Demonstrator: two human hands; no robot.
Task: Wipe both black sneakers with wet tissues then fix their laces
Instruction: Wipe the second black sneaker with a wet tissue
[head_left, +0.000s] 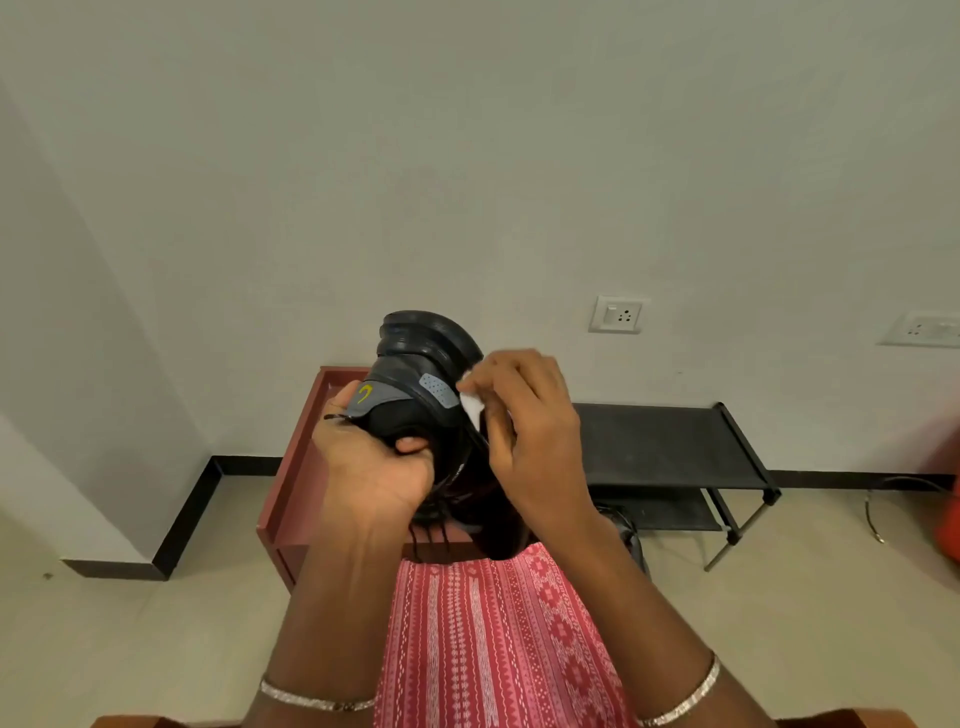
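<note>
A black sneaker (423, 379) with grey patches and a yellow logo is held up in the air, heel end toward me and sole facing away. My left hand (371, 462) grips it by the heel collar, thumb inside the opening. My right hand (524, 421) pinches a white wet tissue (471, 405) against the shoe's right side. Black laces (434, 525) hang loose below the shoe. The second sneaker is not in sight.
A red-brown wooden table (298, 478) stands behind the shoe against the white wall. A low black shoe rack (670, 441) sits to its right, with cables on the floor beneath. A pink patterned garment (493, 639) covers my lap.
</note>
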